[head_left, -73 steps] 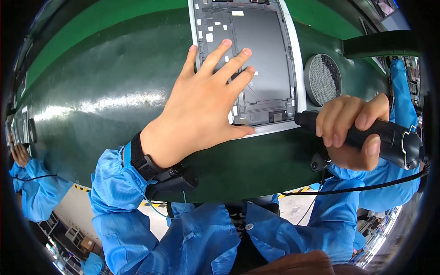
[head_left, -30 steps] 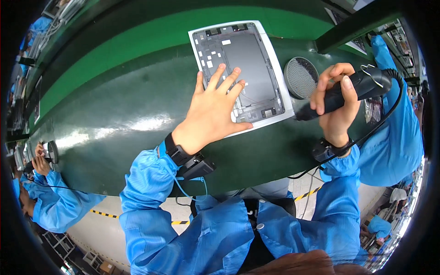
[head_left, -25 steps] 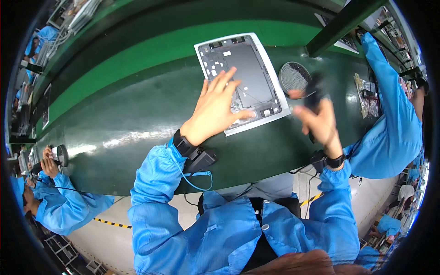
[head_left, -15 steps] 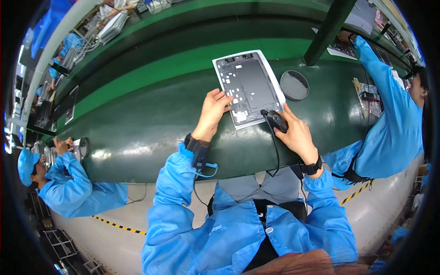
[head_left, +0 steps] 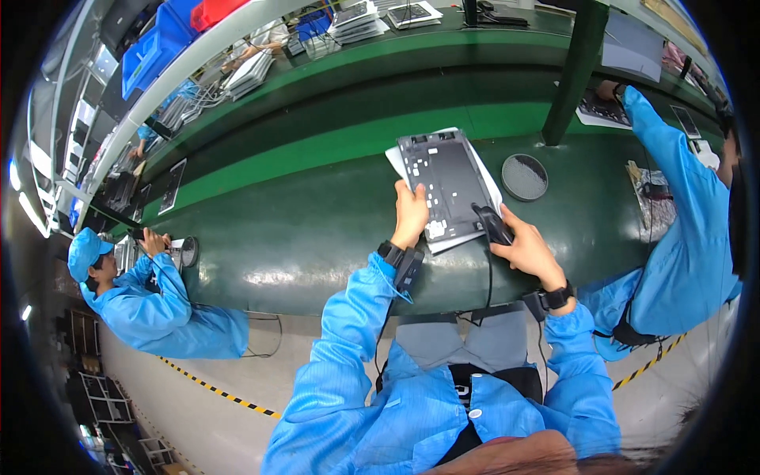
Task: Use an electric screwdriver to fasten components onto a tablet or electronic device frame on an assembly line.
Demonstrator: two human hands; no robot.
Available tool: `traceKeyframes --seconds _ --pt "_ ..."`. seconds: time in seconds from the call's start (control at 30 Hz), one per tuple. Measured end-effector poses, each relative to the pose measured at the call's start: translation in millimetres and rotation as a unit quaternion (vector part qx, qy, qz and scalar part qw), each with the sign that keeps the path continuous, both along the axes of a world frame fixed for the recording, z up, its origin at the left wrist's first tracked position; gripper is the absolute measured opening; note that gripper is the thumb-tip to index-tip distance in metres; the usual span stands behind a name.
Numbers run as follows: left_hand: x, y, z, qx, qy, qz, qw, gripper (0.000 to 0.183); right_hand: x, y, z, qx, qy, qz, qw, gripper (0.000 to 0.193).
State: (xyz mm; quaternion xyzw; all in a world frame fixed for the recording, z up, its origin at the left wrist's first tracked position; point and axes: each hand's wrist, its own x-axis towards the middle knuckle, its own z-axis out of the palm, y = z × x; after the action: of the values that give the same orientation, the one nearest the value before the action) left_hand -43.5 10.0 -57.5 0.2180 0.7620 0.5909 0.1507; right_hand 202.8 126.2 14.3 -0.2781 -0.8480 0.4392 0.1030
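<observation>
A dark grey flat device panel [head_left: 453,176], dotted with small white patches, is over a white sheet [head_left: 492,186] whose edges stick out at an angle from under it. My left hand [head_left: 411,214] grips the panel's left edge, its thumb along the side; the other fingers are partly hidden. In my right hand [head_left: 526,247] is a black rounded corded device [head_left: 492,226], held at the panel's lower right corner. Its cable [head_left: 490,277] runs down over the table edge.
A round dish of small grey pieces [head_left: 524,176] stands right of the panel. Behind it rises a green post [head_left: 575,75]. Co-workers in blue sit left [head_left: 150,297] and right [head_left: 685,198] along the green table [head_left: 317,229]. Paper stacks [head_left: 356,22] lie on the far shelf.
The view has shifted. My left hand has gone from resting open at the panel's edge to gripping it. The panel has turned against the white sheet. The black device stays in my right hand.
</observation>
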Motion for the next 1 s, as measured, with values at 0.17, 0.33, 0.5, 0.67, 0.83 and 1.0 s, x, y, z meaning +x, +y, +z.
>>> traceKeyframes --seconds 0.17,0.33,0.5,0.67,0.83,1.0 --pt "-34 -10 -15 0.082 -0.053 -0.003 0.995 0.024 22 36 -27 -0.363 0.066 0.057 0.928 0.037" --pt "-59 -18 -23 0.056 -0.075 -0.055 0.994 0.027 32 43 -33 -0.476 0.159 -0.001 0.865 0.037" --pt "-55 -28 -4 0.067 -0.148 -0.117 0.980 0.028 27 31 -30 -0.446 0.144 -0.060 0.881 0.036" --pt "-55 -23 0 0.050 -0.140 -0.090 0.985 0.033 17 14 -32 -0.318 0.084 -0.055 0.943 0.028" --pt "-51 -25 -12 0.017 -0.083 -0.100 0.991 0.036 17 13 -34 -0.301 0.073 -0.055 0.949 0.032" --pt "-53 -26 -21 0.057 -0.054 -0.091 0.993 0.035 14 11 -38 -0.298 0.079 -0.080 0.948 0.035"
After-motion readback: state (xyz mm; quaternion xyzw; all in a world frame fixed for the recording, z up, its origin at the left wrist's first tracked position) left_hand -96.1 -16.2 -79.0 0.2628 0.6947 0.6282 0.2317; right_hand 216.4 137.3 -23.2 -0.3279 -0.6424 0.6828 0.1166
